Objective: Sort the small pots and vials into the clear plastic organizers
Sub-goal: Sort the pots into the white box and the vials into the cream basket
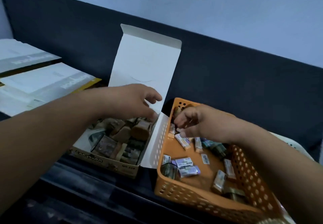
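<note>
An open cardboard box [111, 164] with its white lid [145, 63] standing up holds several brown pots [140, 131] and dark packets. To its right an orange perforated basket [192, 194] holds several small white and purple packets [185, 165] and vials. My left hand [132, 101] hovers over the far end of the box with loosely curved fingers near the lid, and I see nothing in it. My right hand [197, 122] reaches into the far end of the basket and pinches a small pale packet [179, 129] between thumb and fingertips.
Two flat white boxes [43, 82] lie stacked at the left on the dark counter [87, 188]. A dark wall band runs behind everything. A white perforated container [290, 145] peeks out behind my right forearm. The box's side flap leans against the basket.
</note>
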The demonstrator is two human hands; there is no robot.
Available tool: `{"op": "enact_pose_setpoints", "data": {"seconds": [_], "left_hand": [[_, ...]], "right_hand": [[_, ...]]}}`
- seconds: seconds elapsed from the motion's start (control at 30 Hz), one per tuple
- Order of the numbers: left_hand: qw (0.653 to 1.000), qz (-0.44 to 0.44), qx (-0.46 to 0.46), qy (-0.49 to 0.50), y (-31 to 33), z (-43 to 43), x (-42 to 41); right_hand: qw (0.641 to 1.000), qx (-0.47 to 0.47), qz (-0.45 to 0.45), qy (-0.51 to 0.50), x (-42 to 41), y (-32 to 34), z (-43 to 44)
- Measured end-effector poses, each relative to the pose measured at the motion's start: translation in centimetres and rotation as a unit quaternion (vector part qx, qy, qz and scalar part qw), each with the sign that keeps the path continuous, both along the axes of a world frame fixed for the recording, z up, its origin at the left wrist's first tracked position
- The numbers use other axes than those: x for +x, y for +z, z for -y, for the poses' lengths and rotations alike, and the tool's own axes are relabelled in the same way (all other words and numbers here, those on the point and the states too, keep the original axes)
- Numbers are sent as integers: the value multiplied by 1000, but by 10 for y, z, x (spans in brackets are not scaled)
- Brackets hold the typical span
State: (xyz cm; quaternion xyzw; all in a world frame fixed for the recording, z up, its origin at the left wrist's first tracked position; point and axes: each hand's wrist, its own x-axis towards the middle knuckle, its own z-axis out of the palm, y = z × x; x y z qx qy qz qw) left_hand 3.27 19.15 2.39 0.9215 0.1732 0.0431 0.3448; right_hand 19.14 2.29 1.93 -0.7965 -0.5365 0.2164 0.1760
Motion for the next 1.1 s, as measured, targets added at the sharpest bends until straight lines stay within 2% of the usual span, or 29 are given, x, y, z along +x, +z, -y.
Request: {"op": "enact_pose_setpoints", "data": {"seconds": [0.07,0.17,0.33,0.47,0.67,0.87,0.97,1.1], "left_hand": [[999,-16,-4,-37,-4,15,11],[996,-45,9,-76,-15,30,23],[996,-55,16,-72,-24,33,26],[996,-56,6,-63,-25,34,24],[996,-49,45,-63,-20,40,27],[992,-30,29,-120,-5,79,47],[977,-86,22,-192,-7,113,66],[933,-188,50,-302,-23,161,94]], "right_hand": [[997,-65,-11,28,-1,-9,15],[988,-115,-79,66,-15,-24,28],[979,-136,-118,92,-28,-37,30],[982,-125,-109,92,-30,-35,30],[994,-44,-90,41,-6,-17,54],[988,88,-68,-104,30,8,109],[977,125,-70,-159,41,8,133],[967,156,-79,-185,41,5,153]]}}
